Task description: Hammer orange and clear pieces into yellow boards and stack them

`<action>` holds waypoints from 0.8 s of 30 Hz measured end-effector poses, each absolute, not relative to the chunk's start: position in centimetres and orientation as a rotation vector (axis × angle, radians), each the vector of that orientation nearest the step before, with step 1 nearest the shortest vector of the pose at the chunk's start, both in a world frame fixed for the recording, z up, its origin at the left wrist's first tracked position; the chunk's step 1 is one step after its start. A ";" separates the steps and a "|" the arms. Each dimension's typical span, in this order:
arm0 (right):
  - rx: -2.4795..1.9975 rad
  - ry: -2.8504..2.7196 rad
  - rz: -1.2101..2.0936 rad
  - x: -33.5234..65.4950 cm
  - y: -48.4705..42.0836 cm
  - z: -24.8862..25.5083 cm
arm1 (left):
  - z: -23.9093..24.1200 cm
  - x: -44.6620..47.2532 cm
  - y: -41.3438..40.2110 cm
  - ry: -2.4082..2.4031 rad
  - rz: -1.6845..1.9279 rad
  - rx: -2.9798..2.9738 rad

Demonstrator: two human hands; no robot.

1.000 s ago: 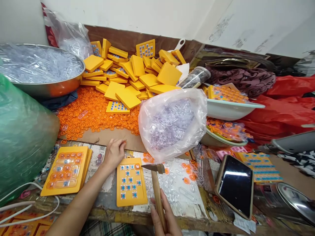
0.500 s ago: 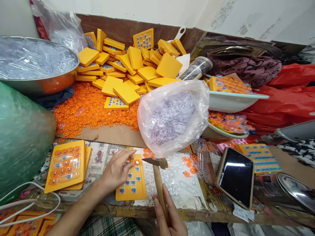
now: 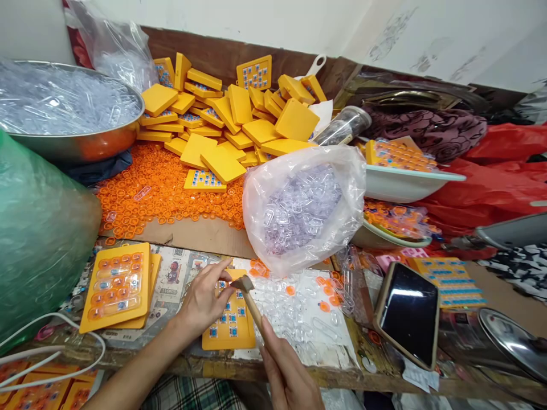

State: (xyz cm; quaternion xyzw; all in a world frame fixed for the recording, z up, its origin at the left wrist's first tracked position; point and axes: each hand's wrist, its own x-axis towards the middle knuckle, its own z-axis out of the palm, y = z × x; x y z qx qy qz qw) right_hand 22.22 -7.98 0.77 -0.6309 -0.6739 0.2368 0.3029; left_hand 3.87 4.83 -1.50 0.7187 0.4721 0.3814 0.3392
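Note:
My right hand [image 3: 288,367] is wrapped round the wooden handle of a small hammer [image 3: 255,310]. The hammer's metal head is over the upper part of a yellow panel [image 3: 228,339] set with small blue-and-white switch-like pieces. At that panel's top left, my left hand [image 3: 206,295] has its thumb and fingers curled close together. What lies between those fingertips is hidden by the fingers and the hammer head. Clear plastic pieces [image 3: 294,324] and a few orange rings [image 3: 325,306] are scattered on the white sheet right of the panel.
Another yellow panel [image 3: 117,285] with orange rings under clear covers rests at left on a second panel. Behind are a heap of yellow panels [image 3: 224,162], loose orange rings [image 3: 158,199] and an open bag [image 3: 260,239] of clear pieces. A phone [image 3: 408,313] leans at right.
The hammer has come left and its head now sits over the panel's top, near my left fingertips. My left hand stays about where it was; the whole view has shifted slightly.

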 end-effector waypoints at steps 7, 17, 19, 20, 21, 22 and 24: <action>-1.742 -1.332 0.671 22.7 -8.0 -2.5 | -0.7 5.3 12.1 1.553 1.131 1.867; -1.707 -1.237 0.617 22.6 -8.5 -3.5 | -2.1 6.9 16.1 1.610 0.989 1.922; -1.739 -1.150 0.625 22.6 -8.4 -3.6 | -2.3 6.0 14.8 1.587 0.971 1.923; -1.748 -1.136 0.642 22.6 -8.4 -3.7 | -2.4 5.7 14.3 1.578 0.964 1.926; -1.749 -1.147 0.667 22.7 -8.3 -3.7 | -2.5 5.4 13.9 1.575 0.959 1.931; -1.743 -1.173 0.691 22.8 -8.3 -3.6 | -2.5 5.2 13.7 1.578 0.955 1.937; -1.723 -1.217 0.700 22.9 -8.2 -3.4 | -2.5 5.2 13.8 1.592 0.945 1.952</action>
